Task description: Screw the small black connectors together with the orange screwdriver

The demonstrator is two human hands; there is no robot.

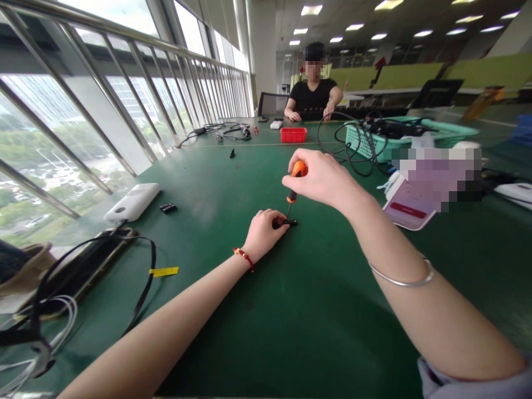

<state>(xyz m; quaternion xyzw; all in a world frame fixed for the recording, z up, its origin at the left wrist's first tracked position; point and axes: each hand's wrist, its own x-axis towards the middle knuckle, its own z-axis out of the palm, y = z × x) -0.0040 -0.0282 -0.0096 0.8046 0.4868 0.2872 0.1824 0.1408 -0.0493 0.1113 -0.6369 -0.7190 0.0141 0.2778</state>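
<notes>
My left hand [262, 233] is closed on a small black part [290, 223] and pins it to the green table [233, 310]. My right hand [321, 178] is wrapped round the orange handle of a small screwdriver [293, 187]. The screwdriver stands nearly upright, with its tip down on the black part. A red cord bracelet is on my left wrist and a silver bangle on my right forearm.
A white box [133, 201] and a small black piece [168, 208] lie to the left, with black straps and cables [141, 288] at the near left. A pink phone [409, 206], a teal basket [415, 138] with cables and a red tray [293, 134] sit beyond. A person sits at the far end.
</notes>
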